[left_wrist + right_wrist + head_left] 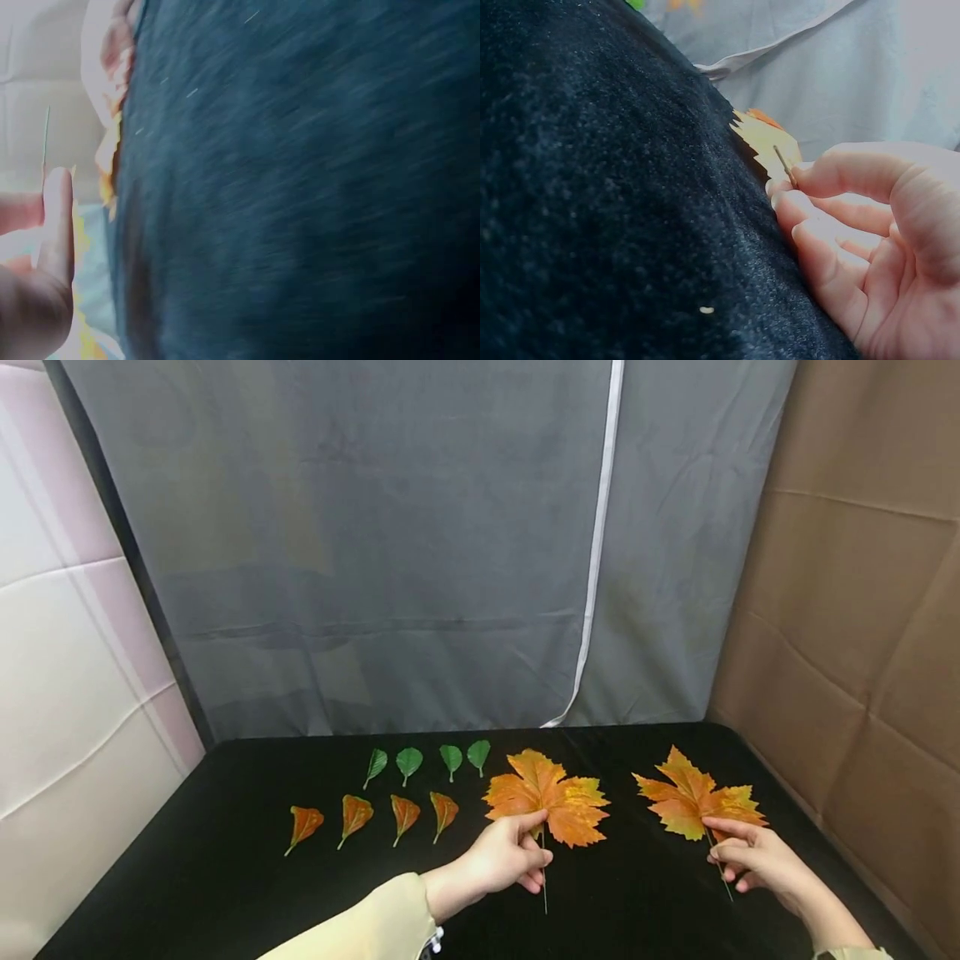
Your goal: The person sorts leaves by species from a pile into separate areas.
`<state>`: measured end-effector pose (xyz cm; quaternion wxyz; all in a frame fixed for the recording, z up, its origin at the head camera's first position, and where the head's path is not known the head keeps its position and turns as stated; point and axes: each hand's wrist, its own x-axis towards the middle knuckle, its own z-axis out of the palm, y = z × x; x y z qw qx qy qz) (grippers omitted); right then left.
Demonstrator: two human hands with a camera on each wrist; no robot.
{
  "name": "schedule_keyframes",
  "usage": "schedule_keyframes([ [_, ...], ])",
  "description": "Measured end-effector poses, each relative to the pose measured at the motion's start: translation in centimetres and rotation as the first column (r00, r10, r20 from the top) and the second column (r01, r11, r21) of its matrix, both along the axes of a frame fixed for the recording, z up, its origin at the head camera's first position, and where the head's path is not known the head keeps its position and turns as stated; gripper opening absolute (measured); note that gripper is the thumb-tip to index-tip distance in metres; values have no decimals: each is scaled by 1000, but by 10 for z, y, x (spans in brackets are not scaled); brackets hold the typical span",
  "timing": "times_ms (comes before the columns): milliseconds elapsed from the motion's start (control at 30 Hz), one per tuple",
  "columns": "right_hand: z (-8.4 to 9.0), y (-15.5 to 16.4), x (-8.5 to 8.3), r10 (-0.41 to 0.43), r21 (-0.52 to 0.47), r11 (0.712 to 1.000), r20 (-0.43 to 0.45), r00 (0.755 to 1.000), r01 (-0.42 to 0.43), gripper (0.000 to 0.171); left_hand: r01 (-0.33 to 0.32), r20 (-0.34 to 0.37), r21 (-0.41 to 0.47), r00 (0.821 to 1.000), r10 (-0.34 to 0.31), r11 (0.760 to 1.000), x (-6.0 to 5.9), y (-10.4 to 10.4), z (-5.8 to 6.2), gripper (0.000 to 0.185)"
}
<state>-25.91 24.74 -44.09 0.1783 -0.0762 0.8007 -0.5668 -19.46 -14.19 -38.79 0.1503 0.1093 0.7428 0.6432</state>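
Here, on the black cloth-covered desk, the left hand pinches one large orange maple leaf by its stem; the right hand pinches another orange-yellow maple leaf likewise.

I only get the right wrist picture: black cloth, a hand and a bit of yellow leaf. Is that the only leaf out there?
Observer: No. The head view shows two big orange maple leaves; the right hand pinches the stem of the right maple leaf.
Operator: And the other hand?
Observer: The left hand pinches the left maple leaf at its base.
Operator: Anything else?
Observer: Four small green leaves lie in a row, four small orange leaves below them.
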Motion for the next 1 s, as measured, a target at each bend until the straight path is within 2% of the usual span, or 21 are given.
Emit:
schedule_keyframes([
  [133,0,-1,-1,3,-3,1000,-4,1000,-3,67,0,79,36,997,-3,999,12,-6,-7,63],
  [267,0,0,-1,-1,-1,1000,-1,1000,1,67,-11,118,57,993,5,998,17,-6,-11,64],
  [633,0,0,0,0,6,1000,14,1000,0,67,-10,197,78,980,-5,997,17,-3,-24,64],
  [1000,0,0,0,-15,21,1000,9,1000,15,66,19,235,90,971,-40,996,20,-4,-26,64],
])
